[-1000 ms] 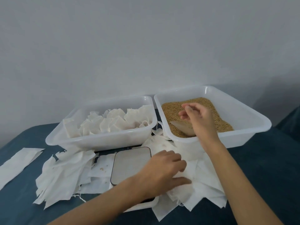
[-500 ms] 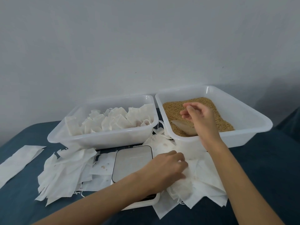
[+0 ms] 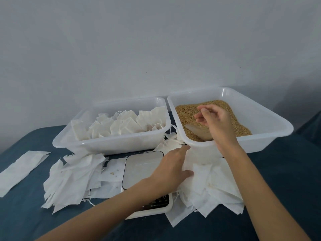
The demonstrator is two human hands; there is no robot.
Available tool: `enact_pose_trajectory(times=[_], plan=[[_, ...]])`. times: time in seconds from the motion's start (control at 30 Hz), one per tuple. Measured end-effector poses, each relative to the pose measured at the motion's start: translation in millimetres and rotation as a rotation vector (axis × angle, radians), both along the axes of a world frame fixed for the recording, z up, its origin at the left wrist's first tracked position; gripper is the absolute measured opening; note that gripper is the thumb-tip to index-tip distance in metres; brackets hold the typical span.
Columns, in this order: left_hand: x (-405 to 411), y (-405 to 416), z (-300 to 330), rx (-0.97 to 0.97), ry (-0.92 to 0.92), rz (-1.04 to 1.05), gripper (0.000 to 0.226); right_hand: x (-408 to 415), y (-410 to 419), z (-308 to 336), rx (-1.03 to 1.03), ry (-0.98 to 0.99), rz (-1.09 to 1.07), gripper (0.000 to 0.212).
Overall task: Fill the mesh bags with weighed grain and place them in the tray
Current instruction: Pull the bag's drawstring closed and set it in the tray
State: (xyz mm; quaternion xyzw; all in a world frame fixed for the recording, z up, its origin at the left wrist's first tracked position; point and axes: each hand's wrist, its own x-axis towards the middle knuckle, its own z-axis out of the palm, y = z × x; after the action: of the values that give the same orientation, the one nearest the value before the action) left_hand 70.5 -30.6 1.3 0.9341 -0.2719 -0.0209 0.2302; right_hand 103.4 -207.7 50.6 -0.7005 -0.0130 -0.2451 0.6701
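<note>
The right white tray [image 3: 271,119] holds brown grain [image 3: 187,112] with a translucent scoop [image 3: 198,133] lying in it. My right hand [image 3: 215,122] hovers just above the scoop, fingers loosely curled and holding nothing. The left white tray [image 3: 107,146] contains several filled mesh bags [image 3: 121,126]. A white scale [image 3: 142,165] sits in front of the trays with an empty pan. My left hand [image 3: 172,169] rests with straight fingers on the pile of empty mesh bags [image 3: 215,186] to the right of the scale, its forearm hiding part of the scale's display.
Another heap of empty white bags [image 3: 73,176] lies left of the scale, with a few spilled grains [image 3: 113,172] beside it. A long white fabric strip [image 3: 22,168] lies at the far left on the dark blue cloth [image 3: 281,180]. A plain wall stands behind.
My left hand has uncurled and slid forward along the bag pile toward the grain tray. My right hand has lifted slightly above the scoop.
</note>
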Motion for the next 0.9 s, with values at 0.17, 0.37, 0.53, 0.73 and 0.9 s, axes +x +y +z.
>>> enact_pose_trajectory(times=[0.17,0.37,0.53,0.73,0.9], plan=[[6,3,7,-0.378,0.126,0.12,0.031,0,0,1,-0.015,-0.012,-0.007,0.017],[12,50,5,-0.802,0.194,0.263,0.009,-13,31,0,-0.442,-0.412,-0.296,0.013],[9,87,-7,-1.066,0.294,0.35,0.034,-28,75,-22,-0.564,-0.483,-0.023,0.014],[5,96,-4,-0.999,-0.091,0.348,0.03,-37,99,-37,-0.537,-0.387,0.122,0.01],[3,100,-6,-0.677,-0.554,0.242,0.036,-38,103,-36,-0.167,-0.054,0.395,0.033]])
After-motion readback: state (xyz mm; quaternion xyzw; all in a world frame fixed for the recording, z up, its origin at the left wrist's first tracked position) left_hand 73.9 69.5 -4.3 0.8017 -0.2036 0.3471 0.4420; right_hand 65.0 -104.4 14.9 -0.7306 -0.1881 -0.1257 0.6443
